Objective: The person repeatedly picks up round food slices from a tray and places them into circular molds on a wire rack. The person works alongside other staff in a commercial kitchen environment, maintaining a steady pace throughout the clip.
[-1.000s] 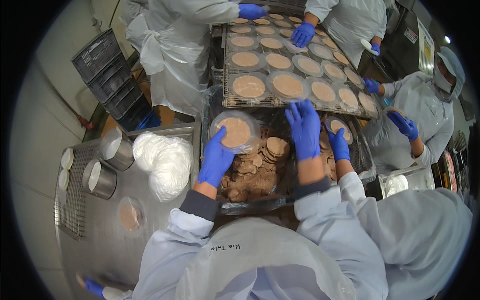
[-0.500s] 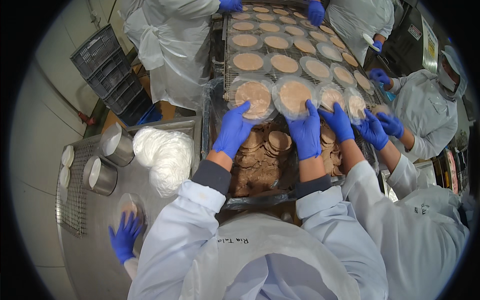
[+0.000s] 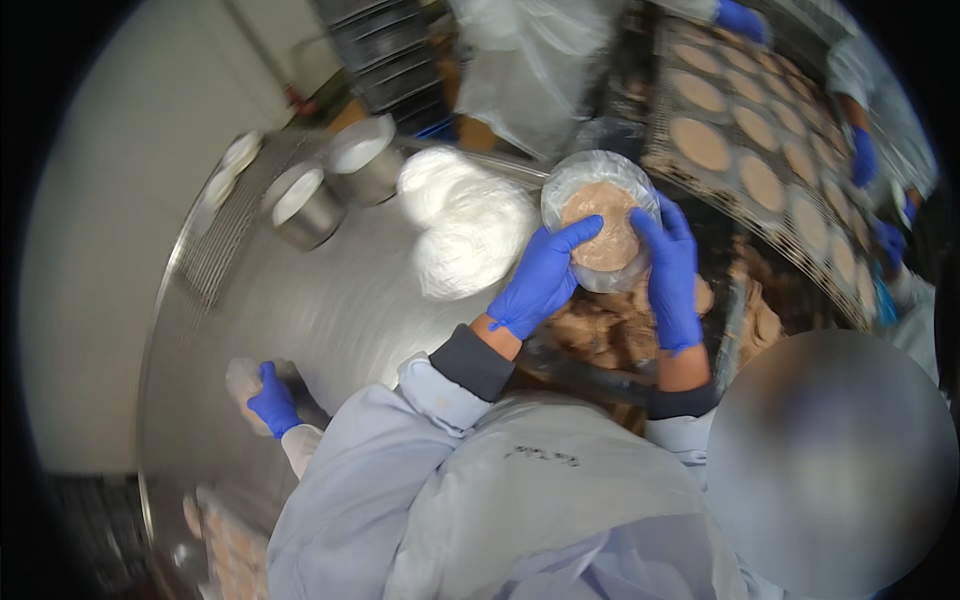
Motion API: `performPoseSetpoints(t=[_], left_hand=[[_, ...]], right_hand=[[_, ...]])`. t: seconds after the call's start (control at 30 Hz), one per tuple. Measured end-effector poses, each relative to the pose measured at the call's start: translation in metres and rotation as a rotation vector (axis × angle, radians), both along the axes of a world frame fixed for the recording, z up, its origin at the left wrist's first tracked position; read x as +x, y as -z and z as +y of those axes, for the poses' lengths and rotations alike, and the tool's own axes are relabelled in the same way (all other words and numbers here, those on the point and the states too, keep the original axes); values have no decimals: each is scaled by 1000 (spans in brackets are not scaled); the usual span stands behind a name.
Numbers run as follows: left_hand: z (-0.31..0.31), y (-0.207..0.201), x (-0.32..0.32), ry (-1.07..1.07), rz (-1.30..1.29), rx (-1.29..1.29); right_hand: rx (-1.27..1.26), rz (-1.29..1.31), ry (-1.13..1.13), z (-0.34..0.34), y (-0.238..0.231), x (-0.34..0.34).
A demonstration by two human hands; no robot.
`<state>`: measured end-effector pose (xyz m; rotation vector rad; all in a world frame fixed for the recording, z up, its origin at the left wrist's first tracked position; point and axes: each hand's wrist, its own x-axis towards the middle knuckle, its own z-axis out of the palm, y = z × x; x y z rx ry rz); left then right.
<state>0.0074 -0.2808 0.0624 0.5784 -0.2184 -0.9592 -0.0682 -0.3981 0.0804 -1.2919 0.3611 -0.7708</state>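
Observation:
In front of me I hold a round, flat, light-brown patty [image 3: 605,245] on a clear plastic disc [image 3: 570,172]. My left hand [image 3: 540,278] is closed on its left edge, thumb lying over the patty. On the opposite edge, my right hand [image 3: 673,270] grips the disc, with its thumb on top too. Both hands wear blue gloves. Whether a second patty lies underneath is hidden. Below my hands, brown meat pieces [image 3: 610,330] fill a lined bin. Several patties on clear discs lie on the wire conveyor [image 3: 655,160] at the upper right.
A steel table [image 3: 350,300] spreads to my left. On it are white plastic bundles [image 3: 470,235], two metal pots [image 3: 308,212] and a wire rack [image 3: 215,240]. A co-worker's gloved hand [image 3: 273,402] holds a disc there. Dark crates [image 3: 385,60] stand behind; other people work around the conveyor.
My hands have moved off the conveyor's near end and come together. The two separate discs now appear as one held item or stack. The view has swung left toward the table.

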Motion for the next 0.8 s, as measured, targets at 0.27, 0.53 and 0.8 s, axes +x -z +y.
performPoseSetpoints(t=[0.27, 0.53, 0.8], left_hand=[[213, 62, 55, -942, -361, 750], [-33, 50, 28, -268, -75, 134], [-117, 2, -36, 76, -366, 78]], right_hand=[[720, -194, 242, -76, 17, -42], [963, -528, 50, -84, -4, -31], [437, -292, 250, -145, 99, -103]])
